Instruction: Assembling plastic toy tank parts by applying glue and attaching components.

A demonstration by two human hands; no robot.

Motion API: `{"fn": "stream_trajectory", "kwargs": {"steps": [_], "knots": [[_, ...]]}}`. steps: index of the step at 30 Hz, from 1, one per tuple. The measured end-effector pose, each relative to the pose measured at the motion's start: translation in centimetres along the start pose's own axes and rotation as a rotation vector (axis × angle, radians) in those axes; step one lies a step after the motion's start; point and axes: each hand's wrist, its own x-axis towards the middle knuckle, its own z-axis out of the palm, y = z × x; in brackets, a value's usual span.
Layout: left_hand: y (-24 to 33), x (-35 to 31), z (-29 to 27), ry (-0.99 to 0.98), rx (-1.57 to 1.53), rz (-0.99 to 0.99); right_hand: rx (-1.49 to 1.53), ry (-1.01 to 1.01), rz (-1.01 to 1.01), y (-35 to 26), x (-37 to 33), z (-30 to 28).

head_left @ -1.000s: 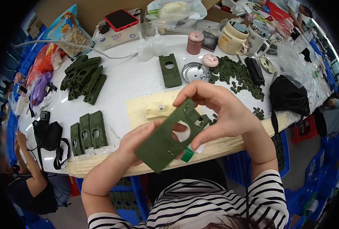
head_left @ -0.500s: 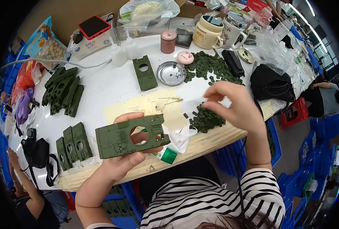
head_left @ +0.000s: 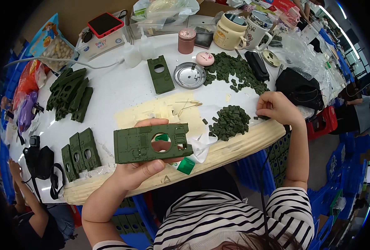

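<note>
My left hand (head_left: 141, 173) is closed round a dark green plastic model tank hull (head_left: 135, 143), raised above the table's front edge with its round hole showing. My right hand (head_left: 278, 108) is low over the table at the right, thumb and fingers pinched together; whatever is between the tips is too small to make out. A few tiny green pieces (head_left: 264, 117) lie just below those fingertips. Left of them is a heap of small green plastic parts (head_left: 231, 123), and a larger spread of such parts (head_left: 231, 68) lies farther back. Two yellow-handled needle-like tools (head_left: 189, 107) rest on yellowish paper.
One hull (head_left: 161, 75) lies beside a round metal dish (head_left: 189, 75). More hulls (head_left: 83, 152) stand in a row at the left, with a stack (head_left: 70, 93) behind. White squeeze bottles (head_left: 131, 56), mugs (head_left: 230, 33) and a black bag (head_left: 299, 89) line the back and right.
My right hand has moved right and down, from above the near heap to the table surface beside it. My left hand has shifted slightly right with the hull.
</note>
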Motion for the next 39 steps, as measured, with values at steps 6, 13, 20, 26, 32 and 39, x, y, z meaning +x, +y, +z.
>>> {"fn": "stream_trajectory", "kwargs": {"steps": [6, 13, 20, 26, 32, 39], "knots": [[0.1, 0.0, 0.2, -0.010, -0.007, -0.005, 0.042, 0.194, -0.134, -0.3, -0.6, 0.6], [0.1, 0.0, -0.1, -0.100, -0.048, 0.033, 0.139, 0.308, -0.085, -2.3, -0.6, 0.5], [0.1, 0.1, 0.0, -0.049, -0.055, 0.000, 0.208, 0.345, -0.279, -6.1, -0.5, 1.4], [0.3, 0.3, -0.2, 0.020, -0.054, 0.039, 0.344, 0.221, -0.548, -12.8, 0.5, 2.0], [1.1, 0.2, -1.1, -0.024, -0.051, 0.156, 0.425, 0.111, -0.755, -17.2, 3.3, 2.3], [2.4, 0.3, -1.9, 0.145, -0.061, 0.190, 0.517, 0.082, -0.774, -17.9, 5.0, 4.0]]}}
